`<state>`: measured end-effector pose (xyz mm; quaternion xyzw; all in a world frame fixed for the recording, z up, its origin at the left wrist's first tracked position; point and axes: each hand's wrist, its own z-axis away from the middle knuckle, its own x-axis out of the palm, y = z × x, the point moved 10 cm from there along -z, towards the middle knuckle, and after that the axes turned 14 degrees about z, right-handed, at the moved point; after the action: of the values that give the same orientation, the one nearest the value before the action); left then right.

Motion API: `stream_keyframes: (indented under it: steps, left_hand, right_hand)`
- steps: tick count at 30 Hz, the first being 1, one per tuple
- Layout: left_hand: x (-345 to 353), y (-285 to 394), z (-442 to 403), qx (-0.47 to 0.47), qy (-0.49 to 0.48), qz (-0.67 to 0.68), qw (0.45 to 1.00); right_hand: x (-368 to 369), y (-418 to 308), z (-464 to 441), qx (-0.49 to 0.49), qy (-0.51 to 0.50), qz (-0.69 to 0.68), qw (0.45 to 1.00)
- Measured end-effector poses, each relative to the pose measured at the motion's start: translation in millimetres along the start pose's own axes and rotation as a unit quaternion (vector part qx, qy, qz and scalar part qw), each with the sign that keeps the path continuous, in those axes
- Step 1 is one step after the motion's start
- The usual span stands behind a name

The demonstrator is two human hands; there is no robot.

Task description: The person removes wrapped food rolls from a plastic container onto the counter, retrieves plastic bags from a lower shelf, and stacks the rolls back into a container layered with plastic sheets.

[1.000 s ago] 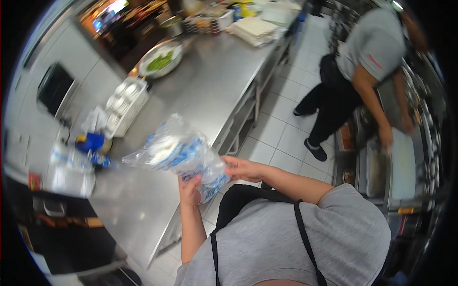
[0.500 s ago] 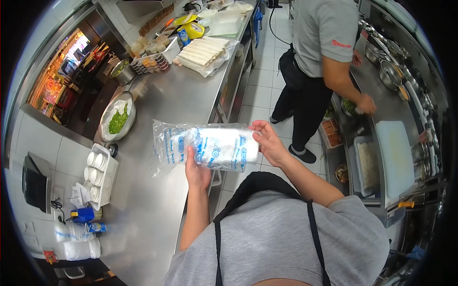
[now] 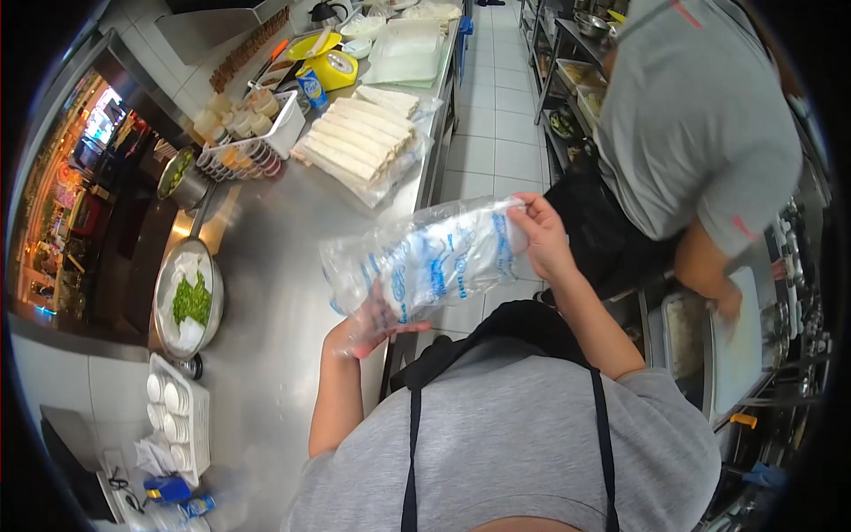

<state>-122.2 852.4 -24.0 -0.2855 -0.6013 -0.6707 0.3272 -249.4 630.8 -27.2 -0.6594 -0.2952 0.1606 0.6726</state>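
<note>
A clear plastic package with blue print (image 3: pixel 443 257) is held up in front of my chest, over the edge of the steel counter (image 3: pixel 266 355). My left hand (image 3: pixel 377 324) supports its lower left part from below, partly seen through the loose clear plastic. At the package's upper right end, my right hand (image 3: pixel 542 235) pinches the plastic between thumb and fingers. White contents show through the wrap. Long white rolls (image 3: pixel 359 133) lie on plastic on the counter beyond the package.
A pan of chopped greens (image 3: pixel 191 297) and a white basket of stacked cups (image 3: pixel 182 417) stand at the counter's left side. A yellow scale (image 3: pixel 330 66) is farther back. A co-worker (image 3: pixel 700 124) bends over a white cutting board (image 3: pixel 737 341) on the right.
The package has moved right and tilted, its right end higher. My left hand has slid under it. The co-worker has come closer and leans to the right. The view has shifted along the counter.
</note>
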Motion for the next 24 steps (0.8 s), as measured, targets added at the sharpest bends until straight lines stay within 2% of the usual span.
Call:
stream_keyframes:
  steps: [1, 3, 9, 14, 18, 20, 22, 24]
  left_hand:
    - [10, 13, -14, 0.024, -0.074, -0.009, 0.997]
    - [13, 42, -46, 0.05, -0.13, 0.003, 0.99]
    - [-18, 140, -153, 0.145, -0.056, 0.09, 0.984]
    - [-29, 170, -222, 0.156, -0.02, 0.085, 0.984]
    - [-25, 211, -274, 0.134, 0.007, 0.019, 0.991]
    - [-26, 235, -301, 0.123, 0.029, -0.015, 0.992]
    - [-31, 263, -317, 0.127, 0.054, -0.023, 0.99]
    - [-24, 301, -328, 0.128, 0.051, -0.268, 0.954]
  right_hand:
    - [-2, -9, -14, 0.001, 0.002, 0.001, 1.0]
    - [-10, -37, -39, -0.06, 0.029, 0.014, 0.998]
    - [-20, -82, -133, -0.111, 0.035, -0.005, 0.993]
    - [-30, -99, -238, -0.147, -0.016, -0.033, 0.988]
    - [-13, -116, -337, -0.141, -0.058, -0.035, 0.988]
    - [16, -125, -385, -0.158, -0.131, 0.002, 0.979]
    - [42, -126, -425, -0.167, -0.164, 0.008, 0.972]
    - [72, -125, -460, -0.184, -0.196, 0.019, 0.963]
